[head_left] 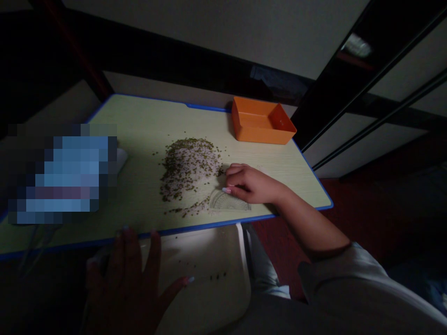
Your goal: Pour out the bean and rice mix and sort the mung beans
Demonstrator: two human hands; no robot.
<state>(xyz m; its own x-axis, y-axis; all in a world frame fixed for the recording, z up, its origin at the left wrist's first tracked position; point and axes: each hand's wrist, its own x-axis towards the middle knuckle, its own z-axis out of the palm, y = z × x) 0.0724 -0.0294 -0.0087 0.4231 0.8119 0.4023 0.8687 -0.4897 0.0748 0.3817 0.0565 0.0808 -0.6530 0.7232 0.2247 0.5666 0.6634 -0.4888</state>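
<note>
Close to the table's front edge, my right hand is closed, thumb and fingertips at the curved top of a clear plastic protractor. Just left of it lies a spread heap of white grains mixed with small green beans; a thin strip of the mix trails toward the protractor. My left hand is dark and partly blurred, its fingers spread over the left side of a white tray. A few dark beans lie in that tray, which sits below the table edge.
An orange rectangular box stands at the back right of the pale, blue-edged table. A pixelated blue patch covers something at the left. Behind the table are dark-framed panels, and a reddish floor shows at right.
</note>
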